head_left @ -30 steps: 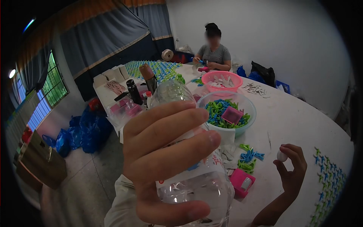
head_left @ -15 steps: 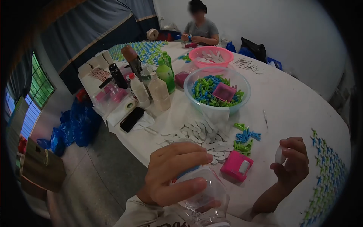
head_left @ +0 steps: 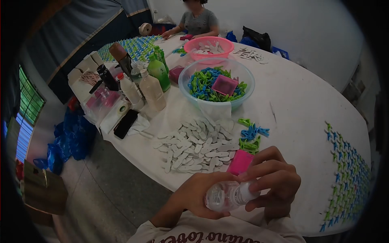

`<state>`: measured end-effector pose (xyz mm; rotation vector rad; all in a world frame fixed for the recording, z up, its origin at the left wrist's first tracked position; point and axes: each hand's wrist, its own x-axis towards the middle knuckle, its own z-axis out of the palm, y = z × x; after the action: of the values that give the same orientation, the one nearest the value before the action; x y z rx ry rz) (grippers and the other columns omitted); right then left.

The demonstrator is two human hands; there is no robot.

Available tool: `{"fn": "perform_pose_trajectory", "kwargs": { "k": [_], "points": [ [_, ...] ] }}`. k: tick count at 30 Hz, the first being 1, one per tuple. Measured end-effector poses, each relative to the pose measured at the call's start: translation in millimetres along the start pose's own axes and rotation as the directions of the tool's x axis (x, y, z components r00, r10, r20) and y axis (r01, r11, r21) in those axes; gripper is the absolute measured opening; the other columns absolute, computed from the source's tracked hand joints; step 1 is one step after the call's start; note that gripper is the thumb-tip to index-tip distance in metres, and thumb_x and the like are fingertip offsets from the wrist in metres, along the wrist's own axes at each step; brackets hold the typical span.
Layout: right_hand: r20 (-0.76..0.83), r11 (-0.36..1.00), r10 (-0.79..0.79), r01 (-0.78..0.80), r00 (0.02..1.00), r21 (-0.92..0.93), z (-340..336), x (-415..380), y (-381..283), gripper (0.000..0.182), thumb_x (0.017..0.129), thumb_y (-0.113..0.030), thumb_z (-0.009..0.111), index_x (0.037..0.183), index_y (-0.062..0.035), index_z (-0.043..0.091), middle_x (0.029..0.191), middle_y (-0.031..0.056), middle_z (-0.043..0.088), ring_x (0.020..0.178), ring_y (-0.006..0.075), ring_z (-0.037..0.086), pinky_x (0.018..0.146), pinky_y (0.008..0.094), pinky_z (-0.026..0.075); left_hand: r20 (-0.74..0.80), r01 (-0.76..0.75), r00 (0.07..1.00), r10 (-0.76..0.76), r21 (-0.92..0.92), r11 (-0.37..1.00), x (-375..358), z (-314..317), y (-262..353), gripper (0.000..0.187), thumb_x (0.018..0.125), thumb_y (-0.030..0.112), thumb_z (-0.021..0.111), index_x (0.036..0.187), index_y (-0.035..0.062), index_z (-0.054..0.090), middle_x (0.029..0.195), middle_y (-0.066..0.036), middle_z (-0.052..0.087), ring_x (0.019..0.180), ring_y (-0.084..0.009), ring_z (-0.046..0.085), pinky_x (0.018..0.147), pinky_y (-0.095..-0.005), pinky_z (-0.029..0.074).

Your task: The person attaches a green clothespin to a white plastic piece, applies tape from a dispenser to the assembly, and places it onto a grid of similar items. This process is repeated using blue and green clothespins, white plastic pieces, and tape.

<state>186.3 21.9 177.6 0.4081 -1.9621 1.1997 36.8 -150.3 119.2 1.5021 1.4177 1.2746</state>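
My left hand [head_left: 190, 195] is wrapped round a clear plastic bottle [head_left: 222, 197], which lies tilted on its side in front of my shirt. The fingers of my right hand [head_left: 277, 182] close on a white cap [head_left: 247, 192] at the bottle's mouth. Whether the cap is threaded on cannot be seen. Just beyond my hands sits a pink box [head_left: 240, 162], partly covered by my right fingers. A pile of flat white pieces [head_left: 194, 146] spreads over the table near it, with several green and blue clothespins [head_left: 253, 133] alongside.
A clear bowl [head_left: 251, 87] of clothespins and a pink basin [head_left: 231, 47] stand farther back. Bottles [head_left: 152, 90] and a black phone [head_left: 126, 124] occupy the left side. Rows of clothespins [head_left: 348, 178] cover the right edge. Across the table sits another person [head_left: 198, 22].
My right hand has come left and brought the white cap to the bottle's mouth. The bottle has turned toward it. The view has shifted, and the person opposite has spread their hands apart.
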Motion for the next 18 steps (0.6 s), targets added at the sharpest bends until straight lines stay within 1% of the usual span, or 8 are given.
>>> {"fn": "perform_pose_trajectory", "kwargs": {
  "k": [2, 3, 5, 10, 14, 16, 17, 18],
  "points": [
    [0.075, 0.998, 0.055, -0.057, 0.996, 0.017, -4, 0, 1, 0.039, 0.065, -0.022, 0.09, 0.098, -0.014, 0.069, 0.105, 0.0042, 0.073, 0.093, 0.0232, 0.062, 0.081, 0.0334, 0.05, 0.006, -0.006, 1.0, 0.006, 0.079, 0.997, 0, -2, 4, 0.082, 0.06, 0.033, 0.087, 0.13, 0.008, 0.054, 0.107, -0.015, 0.069, 0.093, -0.0314, 0.07, 0.079, -0.0367, 0.055],
    [0.121, 0.999, 0.029, -0.032, 0.992, 0.023, -6, -1, 3, 0.039, 0.066, -0.026, 0.09, 0.095, -0.0119, 0.069, 0.101, 0.0074, 0.074, 0.09, 0.0239, 0.061, 0.078, 0.0337, 0.049, 0.013, -0.018, 1.0, 0.016, 0.157, 0.987, 0, -3, 6, 0.083, 0.06, 0.033, 0.087, 0.131, 0.0082, 0.053, 0.108, -0.015, 0.069, 0.093, -0.0316, 0.07, 0.078, -0.0368, 0.055],
    [0.168, 1.0, 0.002, -0.007, 0.986, 0.03, -8, -1, 4, 0.04, 0.066, -0.03, 0.09, 0.093, -0.0098, 0.069, 0.097, 0.0106, 0.075, 0.088, 0.0247, 0.06, 0.075, 0.0339, 0.048, 0.007, -0.042, 0.999, 0.042, 0.155, 0.987, -2, -2, 4, 0.084, 0.06, 0.034, 0.087, 0.131, 0.0081, 0.052, 0.109, -0.015, 0.069, 0.093, -0.0315, 0.07, 0.078, -0.0369, 0.055],
    [0.228, 0.993, -0.013, -0.014, 0.974, 0.116, -6, 1, 3, 0.029, 0.067, -0.022, 0.089, 0.086, -0.0096, 0.071, 0.094, 0.0102, 0.075, 0.086, 0.025, 0.061, 0.074, 0.0347, 0.049, -0.023, -0.149, 0.988, 0.155, 0.158, 0.976, -2, -1, 5, 0.084, 0.06, 0.033, 0.087, 0.131, 0.0067, 0.051, 0.111, -0.015, 0.068, 0.093, -0.0313, 0.07, 0.078, -0.0373, 0.055],
    [0.211, 0.971, -0.031, -0.02, 0.977, 0.238, -3, -4, 12, 0.022, 0.07, -0.019, 0.087, 0.082, -0.0077, 0.072, 0.093, 0.012, 0.075, 0.084, 0.0262, 0.062, 0.075, 0.0351, 0.05, 0.042, -0.118, 0.992, 0.116, 0.056, 0.991, -3, 1, -1, 0.084, 0.06, 0.032, 0.087, 0.131, 0.0047, 0.051, 0.112, -0.016, 0.067, 0.095, -0.0302, 0.069, 0.082, -0.0366, 0.054],
    [0.255, 0.915, -0.081, -0.029, 0.963, 0.402, -4, -3, 17, 0.017, 0.075, -0.015, 0.084, 0.081, -0.0042, 0.072, 0.091, 0.0146, 0.075, 0.082, 0.0273, 0.063, 0.076, 0.0354, 0.051, 0.065, -0.118, 0.991, 0.117, 0.014, 0.993, -2, 3, -9, 0.084, 0.06, 0.032, 0.087, 0.131, 0.0043, 0.051, 0.112, -0.016, 0.067, 0.096, -0.0297, 0.069, 0.083, -0.0362, 0.053],
    [0.257, 0.916, -0.084, -0.027, 0.963, 0.401, -6, -2, 18, 0.017, 0.075, -0.015, 0.084, 0.081, -0.0042, 0.072, 0.091, 0.0146, 0.075, 0.082, 0.0273, 0.063, 0.076, 0.0354, 0.051, 0.163, -0.083, 0.982, 0.094, -0.071, 0.994, -1, 4, -13, 0.083, 0.06, 0.031, 0.086, 0.13, 0.0036, 0.051, 0.112, -0.016, 0.066, 0.097, -0.0285, 0.068, 0.084, -0.0354, 0.052],
    [0.341, 0.885, -0.139, -0.038, 0.93, 0.464, -10, -3, 19, 0.019, 0.076, -0.01, 0.082, 0.091, -0.0042, 0.072, 0.102, 0.0133, 0.073, 0.09, 0.0268, 0.062, 0.083, 0.0366, 0.049, 0.261, -0.04, 0.962, 0.079, -0.151, 0.988, 0, 6, -16, 0.083, 0.06, 0.031, 0.086, 0.13, 0.003, 0.051, 0.112, -0.016, 0.066, 0.098, -0.0274, 0.067, 0.086, -0.0346, 0.051]
  ]
}}
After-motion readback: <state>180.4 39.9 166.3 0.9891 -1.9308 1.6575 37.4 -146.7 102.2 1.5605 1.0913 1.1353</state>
